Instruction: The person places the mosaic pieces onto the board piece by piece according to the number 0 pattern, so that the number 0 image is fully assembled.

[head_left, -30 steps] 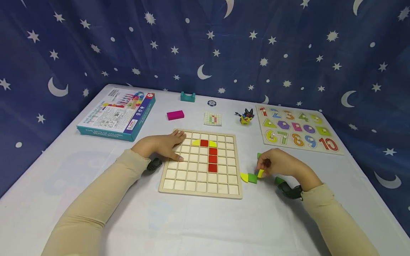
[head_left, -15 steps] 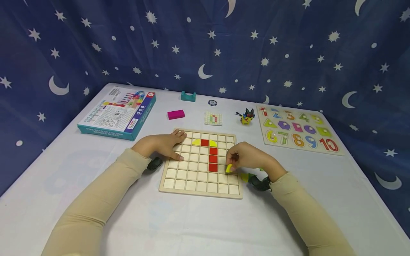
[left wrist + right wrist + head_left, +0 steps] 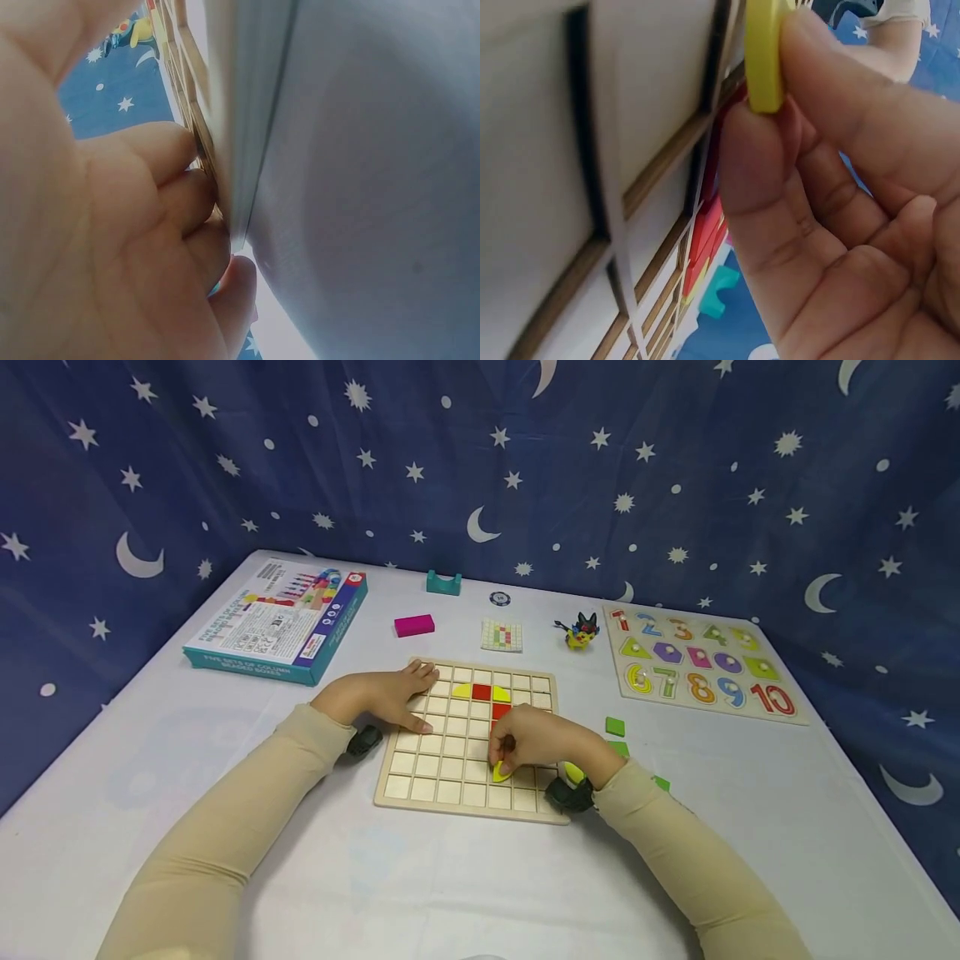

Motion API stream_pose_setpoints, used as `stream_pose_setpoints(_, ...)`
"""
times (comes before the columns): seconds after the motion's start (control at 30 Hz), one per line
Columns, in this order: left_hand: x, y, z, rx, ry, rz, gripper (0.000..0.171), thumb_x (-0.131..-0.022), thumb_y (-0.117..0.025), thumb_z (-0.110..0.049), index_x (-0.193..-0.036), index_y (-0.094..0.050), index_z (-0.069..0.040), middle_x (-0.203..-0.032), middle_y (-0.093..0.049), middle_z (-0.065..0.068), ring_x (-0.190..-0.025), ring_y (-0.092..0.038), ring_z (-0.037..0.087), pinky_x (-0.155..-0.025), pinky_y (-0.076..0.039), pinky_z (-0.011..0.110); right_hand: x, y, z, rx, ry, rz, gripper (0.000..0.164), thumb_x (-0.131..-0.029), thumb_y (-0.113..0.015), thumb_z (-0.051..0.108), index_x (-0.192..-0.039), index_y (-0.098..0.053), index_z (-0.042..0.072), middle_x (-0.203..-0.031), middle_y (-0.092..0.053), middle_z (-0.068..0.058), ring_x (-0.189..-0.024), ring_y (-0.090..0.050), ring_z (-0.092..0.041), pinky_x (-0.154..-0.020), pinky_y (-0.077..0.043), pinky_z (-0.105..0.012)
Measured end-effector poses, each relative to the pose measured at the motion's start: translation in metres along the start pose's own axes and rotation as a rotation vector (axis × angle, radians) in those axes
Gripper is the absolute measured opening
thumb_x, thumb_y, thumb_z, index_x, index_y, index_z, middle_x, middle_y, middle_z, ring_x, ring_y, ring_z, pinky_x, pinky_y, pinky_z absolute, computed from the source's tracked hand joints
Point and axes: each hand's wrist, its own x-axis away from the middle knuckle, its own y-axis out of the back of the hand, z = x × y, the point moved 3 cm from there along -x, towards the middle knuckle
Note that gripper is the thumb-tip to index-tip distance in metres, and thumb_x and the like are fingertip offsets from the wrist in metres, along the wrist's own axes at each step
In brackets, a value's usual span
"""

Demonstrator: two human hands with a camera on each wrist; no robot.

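A wooden grid board (image 3: 448,792) lies on the table. My left hand (image 3: 384,695) rests on its left side with fingers spread; in the left wrist view the fingers (image 3: 196,199) press along the board's edge. With thumb and fingertips my right hand (image 3: 538,737) pinches a yellow quarter-circle tile (image 3: 763,56), low over a cell below the column of red tiles. That column is partly hidden by the hand; its top red tile (image 3: 501,712) shows. Above it, another red tile (image 3: 482,692) sits in the grid between two yellow quarter-circle tiles.
Several green tiles (image 3: 615,727) and a yellow tile (image 3: 573,772) lie right of the board. Behind it are a pattern card (image 3: 502,636), a magenta block (image 3: 415,626), a teal piece (image 3: 444,583), a chip and a toy figure (image 3: 581,632). A box (image 3: 255,668) and number puzzle (image 3: 618,681) flank them.
My right hand has carried the yellow tile leftward from the loose tiles, across the board's right side, to below the red column. My left hand has stayed on the board.
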Motion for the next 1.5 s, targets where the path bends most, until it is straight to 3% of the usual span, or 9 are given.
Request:
stream_pose_setpoints(0.37,-0.001,0.000,0.000,0.006,0.003,-0.001,0.097,-0.084,-0.063,-0.044,-0.146,-0.005,0.003,-0.154,0.004,0.019,-0.141,0.009,0.035,-0.114,-0.004,0.048,-0.003,-0.005,0.008,0.107,-0.008,0.012,0.012,-0.074,-0.074,0.003,-0.077,-0.069,0.014,-0.073,-0.062,0.008,-0.067,-0.052,-0.004,-0.064,-0.045,-0.018)
stream_pose_setpoints(0.63,-0.001,0.001,0.000,0.001,0.015,0.002,0.097,-0.084,-0.063,-0.043,-0.146,-0.005,0.002,-0.154,0.003,0.018,-0.141,0.009,0.034,-0.114,-0.004,0.048,-0.005,-0.006,0.010,0.130,-0.068,0.015,0.013,-0.074,-0.075,0.004,-0.074,-0.068,0.015,-0.069,-0.059,0.008,-0.066,-0.050,-0.006,-0.064,-0.043,-0.020)
stream_pose_setpoints(0.83,-0.001,0.001,-0.001,0.000,0.008,0.001,0.097,-0.084,-0.063,-0.043,-0.146,-0.005,0.003,-0.154,0.003,0.019,-0.141,0.009,0.035,-0.114,-0.004,0.049,0.000,-0.002,0.007,0.113,-0.042,0.007,0.009,-0.075,-0.075,0.009,-0.079,-0.069,0.015,-0.074,-0.062,0.009,-0.069,-0.052,-0.005,-0.068,-0.045,-0.020)
stream_pose_setpoints(0.97,0.000,0.000,-0.001,0.003,0.000,0.002,0.097,-0.084,-0.063,-0.043,-0.146,-0.004,0.003,-0.153,0.004,0.020,-0.140,0.009,0.035,-0.114,-0.004,0.049,0.014,0.008,-0.002,0.064,-0.032,-0.025,0.008,-0.076,-0.074,0.010,-0.083,-0.069,0.011,-0.079,-0.065,0.006,-0.071,-0.054,-0.007,-0.069,-0.047,-0.021)
stream_pose_setpoints(1.2,0.001,0.001,-0.002,-0.002,0.006,0.005,0.096,-0.084,-0.063,-0.043,-0.146,-0.004,0.003,-0.154,0.004,0.019,-0.141,0.009,0.034,-0.114,-0.004,0.048,0.050,0.026,-0.034,0.023,-0.131,-0.085,0.011,-0.075,-0.075,0.008,-0.084,-0.069,0.008,-0.079,-0.065,0.003,-0.073,-0.055,-0.009,-0.067,-0.049,-0.023)
stream_pose_setpoints(1.5,0.000,0.000,0.000,0.001,-0.006,-0.003,0.097,-0.084,-0.063,-0.044,-0.146,-0.005,0.003,-0.154,0.003,0.019,-0.141,0.008,0.035,-0.114,-0.004,0.049,0.090,0.023,-0.068,0.037,-0.248,-0.083,0.021,-0.071,-0.078,0.009,-0.091,-0.071,0.009,-0.083,-0.065,0.003,-0.076,-0.054,-0.010,-0.068,-0.048,-0.025)
